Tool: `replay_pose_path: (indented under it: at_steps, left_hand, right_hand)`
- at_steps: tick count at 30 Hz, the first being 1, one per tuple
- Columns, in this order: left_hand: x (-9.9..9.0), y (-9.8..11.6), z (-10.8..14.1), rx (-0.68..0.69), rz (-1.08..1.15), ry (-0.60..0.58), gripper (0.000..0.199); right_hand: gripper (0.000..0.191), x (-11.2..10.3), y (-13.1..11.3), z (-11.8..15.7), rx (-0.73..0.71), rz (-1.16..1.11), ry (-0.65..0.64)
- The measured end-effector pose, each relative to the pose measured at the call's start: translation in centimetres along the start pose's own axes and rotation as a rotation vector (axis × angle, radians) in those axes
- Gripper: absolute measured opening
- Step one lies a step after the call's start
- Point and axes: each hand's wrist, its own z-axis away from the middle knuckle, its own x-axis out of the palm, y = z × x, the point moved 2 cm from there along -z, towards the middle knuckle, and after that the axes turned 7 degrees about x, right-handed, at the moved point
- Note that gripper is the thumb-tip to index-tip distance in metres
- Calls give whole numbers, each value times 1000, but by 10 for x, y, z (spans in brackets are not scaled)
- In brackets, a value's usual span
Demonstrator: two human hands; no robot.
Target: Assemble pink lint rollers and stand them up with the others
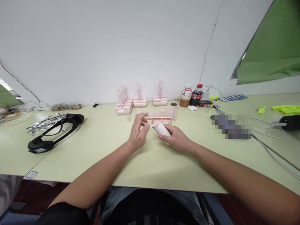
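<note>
- Black clothing (144,207) is filling the space nearest the camera, while the left forearm (100,173) and right forearm (229,164) are reaching inward over the worktop (93,156), apparently bringing both hands to a comfortable middle.
- Thumb and fingers of the right hand (179,139) are closing around the white cylinder (161,128), which is tilting with its pinkish end toward the upper left; this grip around the side is probably leaving that end uncovered and easy to see.
- Beside it, the left hand (138,132) is holding nothing that shows; its fingers are spreading loosely in a half curl, the thumb standing apart from them, seemingly leaving room around the cylinder's end.
- Just beyond the hands, an open pink holder (168,119) is lying on the worktop, partly hidden, likely within short reach of either side.
- Two clear tubes, one to the left (127,114) and one to the right (175,113), are standing upright near it, perhaps so that they are taking up little surface.
- Farther back, pink boxes (160,101) are sitting in groups near the wall (93,47), with slim clear pieces (160,90) rising above them; such grouping is presumably leaving the front for handling.
- Two drink bottles (185,95) are standing off to the right, seemingly out of the arms' way.
</note>
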Motion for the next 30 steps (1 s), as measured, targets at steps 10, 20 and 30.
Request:
replay_pose_path:
  at_steps: [10, 20, 30]
  left_hand:
    - [-22, -16, -15, -65, -221, -79, 32]
    - [-6, 1, -4, 73, 2, -177, 61]
    - [1, -8, 1, 40, 68, -158, 67]
  right_hand:
    - [37, -2, 0, -1, 10, 21, 44]
    - [35, 0, 1, -2, 110, -195, -7]
    - [38, 1, -2, 0, 227, -390, -51]
